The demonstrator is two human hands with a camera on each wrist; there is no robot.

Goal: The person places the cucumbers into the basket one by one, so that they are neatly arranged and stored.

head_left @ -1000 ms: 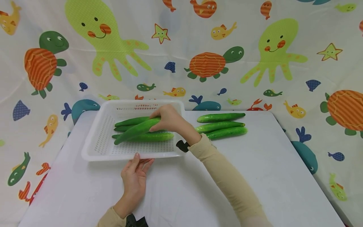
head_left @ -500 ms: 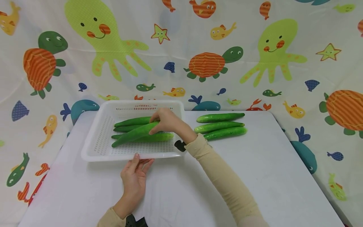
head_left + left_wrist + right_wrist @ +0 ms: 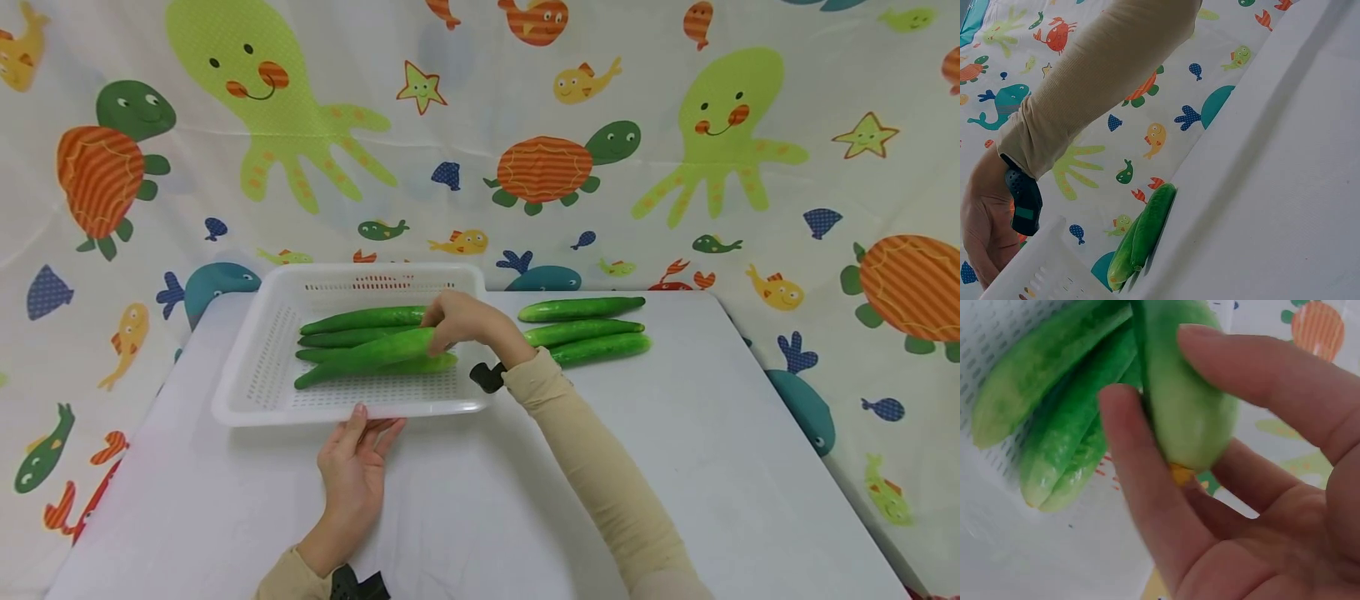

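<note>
My right hand pinches the blunt right end of a green cucumber, thumb on one side and fingers on the other in the right wrist view. That cucumber slants across others inside a white perforated plastic basket. Beneath and behind it lie more cucumbers, a rear one and a second among them; in the right wrist view their pale ends point toward the camera side. At the basket's front rim my left hand holds on, its thumb over the edge and fingers below.
Three more cucumbers lie on the white table right of the basket, close behind my right forearm. A curtain printed with sea animals hangs behind the table.
My right hand has lowered the cucumber onto the others and shifted slightly right, toward its end. The left hand stays at the rim, and the basket has not moved.
</note>
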